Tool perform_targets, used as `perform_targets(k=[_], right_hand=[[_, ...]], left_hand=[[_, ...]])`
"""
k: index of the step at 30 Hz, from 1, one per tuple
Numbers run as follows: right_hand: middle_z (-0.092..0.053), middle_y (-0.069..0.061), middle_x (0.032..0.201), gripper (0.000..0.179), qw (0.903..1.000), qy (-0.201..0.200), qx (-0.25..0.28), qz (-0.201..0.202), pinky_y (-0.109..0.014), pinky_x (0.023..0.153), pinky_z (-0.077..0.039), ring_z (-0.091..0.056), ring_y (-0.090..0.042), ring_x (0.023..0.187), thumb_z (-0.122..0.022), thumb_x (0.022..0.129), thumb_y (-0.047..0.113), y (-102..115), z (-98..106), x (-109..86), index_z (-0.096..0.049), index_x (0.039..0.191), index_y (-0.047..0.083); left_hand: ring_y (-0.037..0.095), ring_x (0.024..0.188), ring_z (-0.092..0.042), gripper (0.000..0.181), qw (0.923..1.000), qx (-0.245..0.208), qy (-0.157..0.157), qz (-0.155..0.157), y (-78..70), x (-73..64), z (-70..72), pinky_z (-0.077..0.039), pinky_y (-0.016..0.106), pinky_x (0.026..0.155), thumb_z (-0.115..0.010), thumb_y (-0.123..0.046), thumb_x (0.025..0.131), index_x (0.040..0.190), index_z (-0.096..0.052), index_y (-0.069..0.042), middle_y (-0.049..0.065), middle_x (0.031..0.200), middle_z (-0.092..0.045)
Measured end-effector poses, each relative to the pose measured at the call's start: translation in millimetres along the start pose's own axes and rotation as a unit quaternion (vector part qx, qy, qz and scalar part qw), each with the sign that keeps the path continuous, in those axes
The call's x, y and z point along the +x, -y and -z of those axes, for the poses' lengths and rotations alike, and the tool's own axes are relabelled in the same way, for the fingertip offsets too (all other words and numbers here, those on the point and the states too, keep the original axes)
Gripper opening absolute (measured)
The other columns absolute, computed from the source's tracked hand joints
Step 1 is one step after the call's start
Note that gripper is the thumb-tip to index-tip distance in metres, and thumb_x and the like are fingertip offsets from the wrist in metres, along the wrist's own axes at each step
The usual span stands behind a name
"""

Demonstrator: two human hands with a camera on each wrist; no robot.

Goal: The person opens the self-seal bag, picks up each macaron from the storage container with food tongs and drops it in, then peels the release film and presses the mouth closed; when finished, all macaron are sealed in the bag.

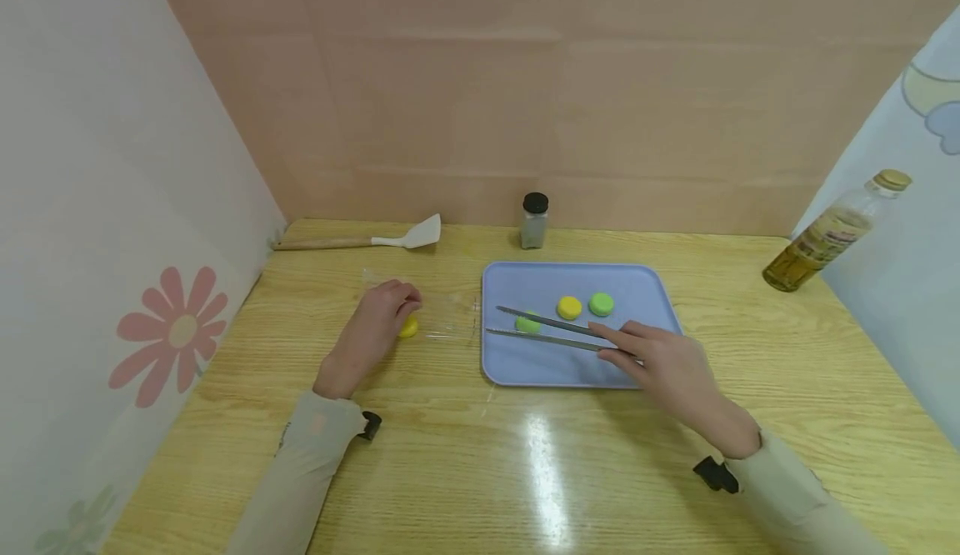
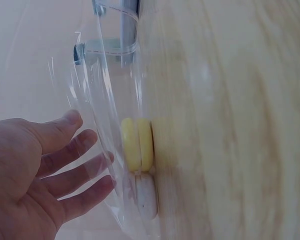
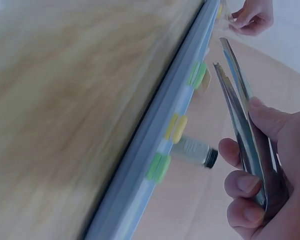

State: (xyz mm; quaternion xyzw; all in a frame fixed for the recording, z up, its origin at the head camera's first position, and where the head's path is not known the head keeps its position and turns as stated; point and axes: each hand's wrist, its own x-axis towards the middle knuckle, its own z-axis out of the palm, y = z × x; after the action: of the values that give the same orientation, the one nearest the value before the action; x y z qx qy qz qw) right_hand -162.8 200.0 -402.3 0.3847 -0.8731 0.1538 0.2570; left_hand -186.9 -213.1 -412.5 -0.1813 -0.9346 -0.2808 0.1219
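My left hand [image 1: 375,322] pinches the upper film of a clear plastic bag [image 2: 107,95] and lifts it off the table. Inside the bag, a yellow macaron [image 2: 138,145] lies beside a pale one [image 2: 147,196]. Metal tongs [image 3: 245,120] are in my right hand [image 1: 660,363], their tips a little apart and raised above the blue tray [image 1: 577,276]. Seen from the head, the tips straddle a green macaron [image 1: 528,322] but stay clear of it. Another yellow macaron [image 1: 569,307] and a second green one [image 1: 601,304] sit on the tray.
Behind the tray stands a small jar [image 1: 533,226] with a black lid. A white spatula [image 1: 405,235] with a wooden handle lies at the back left. An oil bottle [image 1: 825,238] stands at the right by the wall.
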Motion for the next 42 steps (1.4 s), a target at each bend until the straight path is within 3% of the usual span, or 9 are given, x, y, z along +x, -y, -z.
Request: perform_targets(k=[4, 11, 18, 23, 33, 38, 42], right_hand=[[-0.057, 0.016, 0.079, 0.053, 0.9997, -0.004, -0.020, -0.012, -0.016, 0.042, -0.021, -0.028, 0.006, 0.053, -0.043, 0.104, 0.056, -4, 11, -13.8, -0.077, 0.119, 0.019], [-0.055, 0.020, 0.077, 0.047, 0.9989, -0.007, -0.030, -0.034, -0.014, 0.042, -0.019, -0.027, 0.008, 0.054, -0.051, 0.102, 0.054, -10, 29, -38.5, -0.076, 0.122, 0.020], [-0.047, 0.023, 0.073, 0.056, 0.9970, -0.004, -0.053, -0.057, -0.013, 0.041, -0.016, -0.019, 0.011, 0.053, -0.040, 0.103, 0.060, -17, 44, -61.7, -0.076, 0.122, 0.021], [-0.047, 0.023, 0.072, 0.057, 0.9950, 0.001, -0.065, -0.076, -0.015, 0.041, -0.015, -0.015, 0.010, 0.052, -0.041, 0.102, 0.061, -21, 51, -75.5, -0.076, 0.121, 0.021], [-0.047, 0.020, 0.070, 0.062, 0.9910, -0.002, -0.097, -0.093, -0.015, 0.040, -0.013, -0.014, 0.012, 0.051, -0.036, 0.102, 0.064, -26, 55, -90.1, -0.077, 0.121, 0.021], [-0.047, 0.021, 0.070, 0.061, 0.9905, 0.003, -0.097, -0.098, -0.016, 0.039, -0.014, -0.012, 0.012, 0.051, -0.038, 0.102, 0.063, -27, 54, -93.2, -0.077, 0.121, 0.021], [-0.046, 0.022, 0.070, 0.046, 0.9902, 0.010, -0.089, -0.108, -0.016, 0.039, -0.015, -0.012, 0.012, 0.051, -0.053, 0.100, 0.055, -28, 52, -96.1, -0.077, 0.121, 0.021]], left_hand=[[0.022, 0.084, -0.063, 0.009, 1.0000, 0.000, -0.002, -0.004, 0.9, -1.2, -0.3, -0.055, 0.038, 0.076, -0.064, -0.003, 0.099, 0.101, -0.072, 0.001, 0.010, 0.097, -0.068], [0.022, 0.084, -0.063, 0.009, 1.0000, -0.001, -0.002, -0.002, 1.5, -1.5, -1.6, -0.055, 0.038, 0.076, -0.064, -0.003, 0.100, 0.102, -0.072, 0.001, 0.010, 0.096, -0.068], [0.022, 0.084, -0.063, 0.009, 1.0000, -0.004, -0.001, -0.002, 0.9, -1.1, -2.3, -0.055, 0.037, 0.075, -0.063, -0.003, 0.100, 0.101, -0.071, 0.001, 0.010, 0.096, -0.067], [0.023, 0.084, -0.063, 0.010, 1.0000, -0.004, 0.001, -0.001, 1.3, -1.5, -1.5, -0.055, 0.038, 0.076, -0.064, -0.003, 0.099, 0.101, -0.072, 0.002, 0.011, 0.096, -0.068], [0.023, 0.085, -0.064, 0.010, 0.9999, -0.009, 0.005, 0.003, 1.1, -2.2, -0.2, -0.055, 0.039, 0.076, -0.063, -0.002, 0.099, 0.102, -0.072, 0.002, 0.011, 0.097, -0.068], [0.023, 0.084, -0.064, 0.009, 0.9999, -0.011, 0.004, 0.000, 1.0, -2.0, -0.7, -0.055, 0.038, 0.075, -0.064, -0.001, 0.099, 0.101, -0.072, 0.002, 0.011, 0.096, -0.068], [0.023, 0.084, -0.064, 0.009, 0.9999, -0.007, 0.001, -0.008, 1.5, -1.1, -1.4, -0.055, 0.038, 0.075, -0.064, -0.002, 0.099, 0.101, -0.072, 0.002, 0.011, 0.095, -0.068]])
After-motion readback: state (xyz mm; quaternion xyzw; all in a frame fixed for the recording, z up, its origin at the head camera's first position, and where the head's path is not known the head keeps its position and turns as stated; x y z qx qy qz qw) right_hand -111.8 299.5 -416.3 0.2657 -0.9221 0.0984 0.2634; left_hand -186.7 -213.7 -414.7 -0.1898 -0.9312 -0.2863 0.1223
